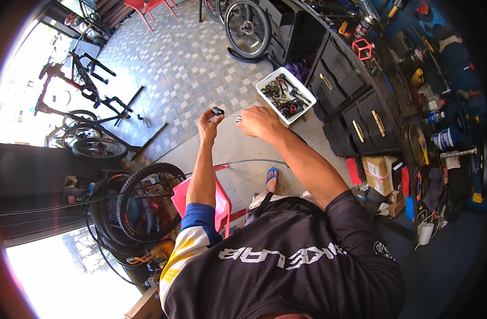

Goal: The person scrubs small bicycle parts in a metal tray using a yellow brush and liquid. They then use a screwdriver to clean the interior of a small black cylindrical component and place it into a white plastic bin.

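My left hand (208,126) is raised in front of me, its fingertips pinching a small black rounded part (217,111). Close to its right, my right hand (258,122) is closed, knuckles up. A thin pale wire (230,116) spans the short gap from the black part to the right fingers, which appear to grip it. Something silvery (238,119) shows at the right fingers; whether it is a ring or a metal piece I cannot tell. Below the hands, a long dark cable (248,160) curves across above the floor.
A white basket (260,85) of metal bike parts stands ahead to the right, beside black drawers (336,80). Tools crowd the bench (429,101) at right. A pink chair (222,204) and tyres (121,202) are at my left. A bike frame (84,80) stands farther off.
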`<state>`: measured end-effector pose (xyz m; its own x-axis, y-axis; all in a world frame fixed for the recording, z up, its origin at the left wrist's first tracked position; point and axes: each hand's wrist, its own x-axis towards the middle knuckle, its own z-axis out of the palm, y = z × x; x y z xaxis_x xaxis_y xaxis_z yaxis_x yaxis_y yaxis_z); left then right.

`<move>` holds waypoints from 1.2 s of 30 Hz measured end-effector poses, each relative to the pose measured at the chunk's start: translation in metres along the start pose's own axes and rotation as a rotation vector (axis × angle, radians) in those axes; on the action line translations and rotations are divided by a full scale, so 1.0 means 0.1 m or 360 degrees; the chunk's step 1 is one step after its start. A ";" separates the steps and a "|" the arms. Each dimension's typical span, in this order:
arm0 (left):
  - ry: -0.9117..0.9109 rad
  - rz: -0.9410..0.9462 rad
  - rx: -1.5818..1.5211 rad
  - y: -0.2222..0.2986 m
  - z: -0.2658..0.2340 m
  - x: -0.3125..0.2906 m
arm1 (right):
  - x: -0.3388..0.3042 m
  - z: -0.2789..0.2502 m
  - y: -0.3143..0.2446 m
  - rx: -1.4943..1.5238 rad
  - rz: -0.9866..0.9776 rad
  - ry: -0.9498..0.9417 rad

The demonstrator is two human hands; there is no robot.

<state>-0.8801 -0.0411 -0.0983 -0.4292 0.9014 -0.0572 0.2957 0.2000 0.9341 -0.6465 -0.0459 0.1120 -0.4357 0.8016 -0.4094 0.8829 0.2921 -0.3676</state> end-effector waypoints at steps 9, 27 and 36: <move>0.0067 0.0167 0.0368 0.17 0.07 -0.07 | 0.08 0.04 -0.11 -0.0147 -0.0172 0.0221; -0.0103 -0.0146 -0.0406 0.23 0.05 0.00 | 0.05 0.01 -0.08 -0.0058 -0.0182 0.0289; 0.0020 0.0174 0.0217 0.33 0.06 -0.04 | 0.11 0.02 -0.07 -0.0155 -0.0115 0.0286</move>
<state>-0.8631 -0.0361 -0.0690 -0.3987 0.9159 0.0473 0.4539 0.1523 0.8780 -0.6577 -0.0404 0.1085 -0.4679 0.8543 -0.2265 0.8671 0.3941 -0.3048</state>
